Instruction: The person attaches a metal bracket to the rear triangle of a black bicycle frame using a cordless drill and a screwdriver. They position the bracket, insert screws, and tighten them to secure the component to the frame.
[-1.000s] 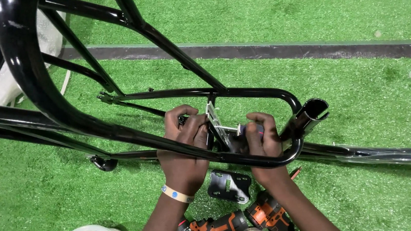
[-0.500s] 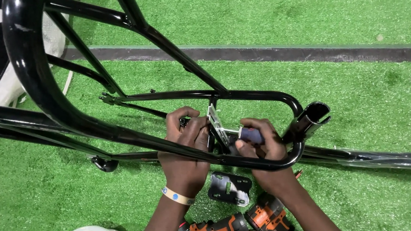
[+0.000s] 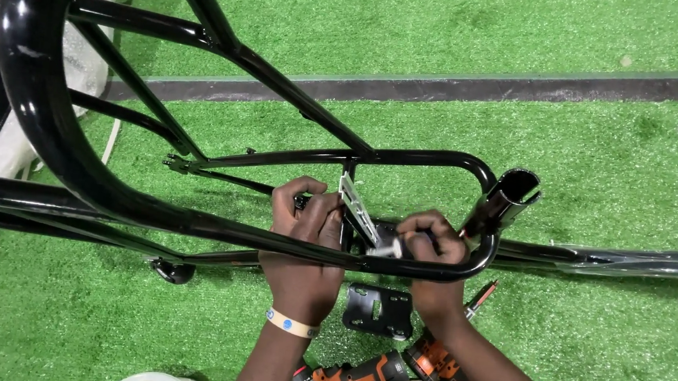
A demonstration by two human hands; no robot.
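Hiding behind black frame [image 3: 189, 222], both hands' fingertips, bracket [image 3: 360, 210] partly covered

Glossy black metal frame [image 3: 189, 220] – rough green artificial turf [image 3: 605, 320] – matt black plate [image 3: 378, 311]

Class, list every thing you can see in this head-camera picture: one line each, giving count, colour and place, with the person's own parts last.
tubular metal frame: one, glossy black, across the left and middle
slotted metal strip: one, silver, tilted, between the two hands
flat bracket plate: one, black, on the turf below the hands
power drills: two, orange and black, bottom centre
artificial turf: one, green, covering the ground
dark strip: one, grey-black, crossing the turf at the top
wristband: one, pale with a blue dot, left wrist
left hand: one, at the strip
right hand: one, at the strip's lower end
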